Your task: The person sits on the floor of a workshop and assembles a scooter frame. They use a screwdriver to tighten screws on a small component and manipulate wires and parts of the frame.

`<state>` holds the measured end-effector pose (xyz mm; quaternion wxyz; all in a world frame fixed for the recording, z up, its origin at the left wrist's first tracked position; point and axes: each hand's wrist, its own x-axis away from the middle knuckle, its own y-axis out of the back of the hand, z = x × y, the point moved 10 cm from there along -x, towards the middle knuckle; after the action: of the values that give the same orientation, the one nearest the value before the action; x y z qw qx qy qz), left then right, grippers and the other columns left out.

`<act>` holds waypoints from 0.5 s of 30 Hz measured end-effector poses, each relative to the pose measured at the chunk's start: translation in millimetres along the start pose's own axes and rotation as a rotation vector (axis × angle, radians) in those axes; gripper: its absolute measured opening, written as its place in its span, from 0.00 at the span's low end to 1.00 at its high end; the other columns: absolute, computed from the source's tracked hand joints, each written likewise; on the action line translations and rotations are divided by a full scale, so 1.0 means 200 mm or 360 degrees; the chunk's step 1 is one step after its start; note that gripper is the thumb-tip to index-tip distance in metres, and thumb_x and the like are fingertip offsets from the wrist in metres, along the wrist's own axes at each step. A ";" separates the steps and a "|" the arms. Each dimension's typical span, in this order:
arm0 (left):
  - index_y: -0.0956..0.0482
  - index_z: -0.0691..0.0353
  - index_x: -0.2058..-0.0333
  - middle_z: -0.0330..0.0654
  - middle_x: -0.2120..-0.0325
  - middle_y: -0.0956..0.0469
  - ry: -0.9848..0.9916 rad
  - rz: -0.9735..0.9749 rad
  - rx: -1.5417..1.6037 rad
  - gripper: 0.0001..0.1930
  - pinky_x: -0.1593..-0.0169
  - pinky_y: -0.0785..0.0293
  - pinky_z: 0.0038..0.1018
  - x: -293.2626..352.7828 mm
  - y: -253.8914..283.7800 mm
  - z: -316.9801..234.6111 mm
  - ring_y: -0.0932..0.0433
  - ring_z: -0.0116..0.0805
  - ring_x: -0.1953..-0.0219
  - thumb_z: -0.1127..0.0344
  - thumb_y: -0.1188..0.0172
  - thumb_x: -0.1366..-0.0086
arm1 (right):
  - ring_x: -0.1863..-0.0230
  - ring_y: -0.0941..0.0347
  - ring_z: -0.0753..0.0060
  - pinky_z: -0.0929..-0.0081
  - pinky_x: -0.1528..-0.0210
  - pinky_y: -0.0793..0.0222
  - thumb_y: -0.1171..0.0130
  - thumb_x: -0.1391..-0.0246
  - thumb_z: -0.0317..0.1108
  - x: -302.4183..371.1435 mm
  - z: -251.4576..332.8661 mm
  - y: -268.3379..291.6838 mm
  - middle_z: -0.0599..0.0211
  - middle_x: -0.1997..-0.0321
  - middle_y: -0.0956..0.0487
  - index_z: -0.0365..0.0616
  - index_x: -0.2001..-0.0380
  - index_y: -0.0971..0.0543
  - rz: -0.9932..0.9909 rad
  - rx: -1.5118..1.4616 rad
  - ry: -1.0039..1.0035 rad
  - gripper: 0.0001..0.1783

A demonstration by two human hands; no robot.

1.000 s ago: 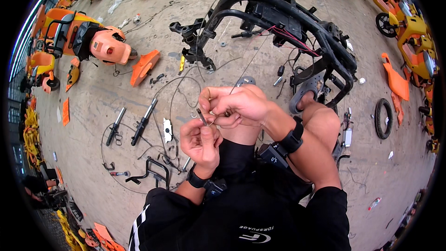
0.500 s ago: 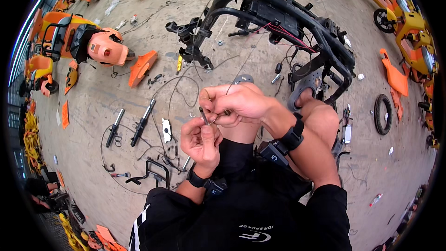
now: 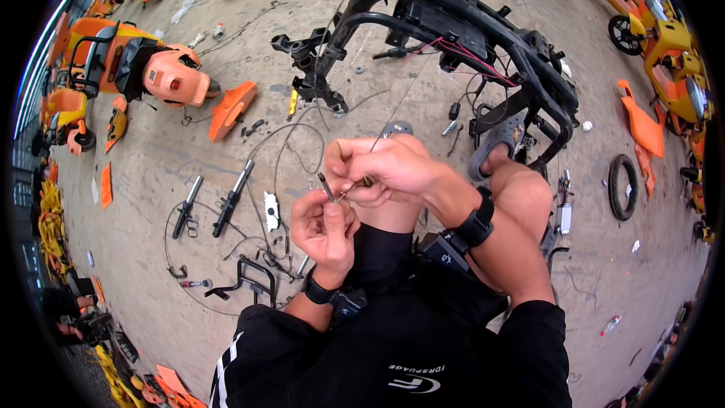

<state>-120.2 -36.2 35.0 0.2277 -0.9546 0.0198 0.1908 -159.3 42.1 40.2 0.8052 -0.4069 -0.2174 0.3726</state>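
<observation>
1. Where the two hands come together above the lap, the left hand (image 3: 326, 234) is a little lower and the right hand (image 3: 389, 174) is just above it.
2. The left thumb and fingers are clamped together on the lower end of a small dark rod (image 3: 325, 186), which stands tilted between the two hands.
3. The right fingers are bent and closed around a thin cable (image 3: 397, 106); it leads from this hand upward, in the direction of the black frame (image 3: 532, 75).
4. A small brass-coloured piece (image 3: 367, 181) shows among the right fingers, but its shape is partly hidden. A fine wire end (image 3: 344, 195) shows between the hands; I cannot tell to which thing it belongs.
5. Each wrist wears a black band; the right band (image 3: 476, 227) is well visible.
6. The frame, with pink-red wires (image 3: 483, 64) on it, lies beyond the hands on the concrete floor (image 3: 124, 257).
7. To the left of the hands are a black-and-silver fork leg (image 3: 230, 204), a white flat part (image 3: 271, 211), a bent black bracket (image 3: 255, 275) and looped cables (image 3: 297, 125).
8. Farther to the right lies a black tyre (image 3: 613, 190), near an orange panel (image 3: 642, 125).
</observation>
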 end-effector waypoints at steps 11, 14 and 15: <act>0.33 0.62 0.52 0.45 0.61 0.25 0.0003 -0.0013 -0.0109 0.12 0.85 0.43 0.15 0.00 0.00 -0.01 0.40 0.17 0.83 0.71 0.45 0.32 | 0.87 0.52 0.88 0.85 0.86 0.59 0.56 0.48 0.22 0.02 -0.03 0.01 0.59 0.64 0.25 0.41 0.61 0.31 0.0073 -0.0100 -0.0079 0.10; 0.33 0.61 0.52 0.42 0.65 0.25 0.0000 -0.0052 -0.0073 0.11 0.85 0.44 0.16 0.01 0.00 0.00 0.41 0.17 0.84 0.70 0.45 0.31 | 0.87 0.52 0.89 0.85 0.86 0.60 0.55 0.47 0.22 0.01 -0.03 0.02 0.60 0.64 0.25 0.42 0.61 0.31 0.0073 -0.0106 -0.0077 0.10; 0.33 0.61 0.52 0.42 0.66 0.25 -0.0004 -0.0062 -0.0061 0.11 0.85 0.45 0.16 0.00 -0.01 0.00 0.42 0.17 0.84 0.69 0.45 0.31 | 0.87 0.52 0.89 0.85 0.86 0.60 0.55 0.47 0.22 0.01 -0.03 0.02 0.60 0.64 0.25 0.42 0.61 0.31 0.0069 -0.0107 -0.0073 0.10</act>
<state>-119.6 -35.1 35.0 0.2130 -0.9588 -0.0029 0.1880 -155.0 42.2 33.6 0.7777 -0.4297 -0.2393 0.3916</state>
